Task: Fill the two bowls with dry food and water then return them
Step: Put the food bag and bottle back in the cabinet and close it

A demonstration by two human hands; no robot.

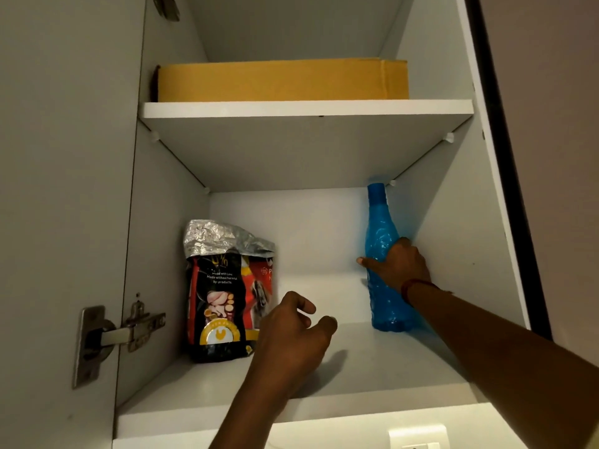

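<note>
Both arms reach up into an open wall cupboard; the right hand (400,267) is wrapped round the waist of the blue bottle (382,222), which stands upright on the lower shelf (372,367), close to the right wall; the left hand (291,335) hovers over the middle of that shelf, fingers loosely curled and holding nothing, just beside the bag of dry food (223,296) without touching it. The bag stands at the left of the shelf, its foil top crumpled open. Up on the upper shelf (304,108) sits a flat yellow box (275,81), untouched; a metal hinge (110,335) shows on the left door.

As for progress, neither bowl is anywhere to be seen from here, so I cannot say whether they are filled. Food and water are both in the cupboard (I take the bottle to be the water); to my eye that fits the fetching stage, with pouring food, pouring water and carrying the bowls back all to come, though the same pose would suit putting supplies away afterwards.
</note>
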